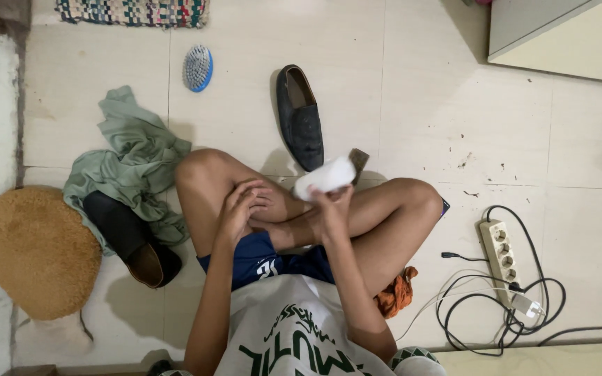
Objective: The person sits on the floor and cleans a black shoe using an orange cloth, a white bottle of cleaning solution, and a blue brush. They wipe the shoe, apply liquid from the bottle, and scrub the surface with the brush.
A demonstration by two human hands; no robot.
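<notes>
White bottle (324, 177), smooth plastic, lies roughly horizontal in the air above the crossed legs, a brown brush (359, 161) just behind its right end. Around: 1 black shoe (299, 116) on the tiles ahead, second shoe (130, 239) on the green cloth (134, 161) to the left, blue scrub brush (197, 68) farther up, power strip (499, 254) to the right. Right hand (330, 209) grips the bottle from below, fingers wrapped around it. Left hand (240, 207) rests curled on the ankle, holding nothing, near the bottle.
</notes>
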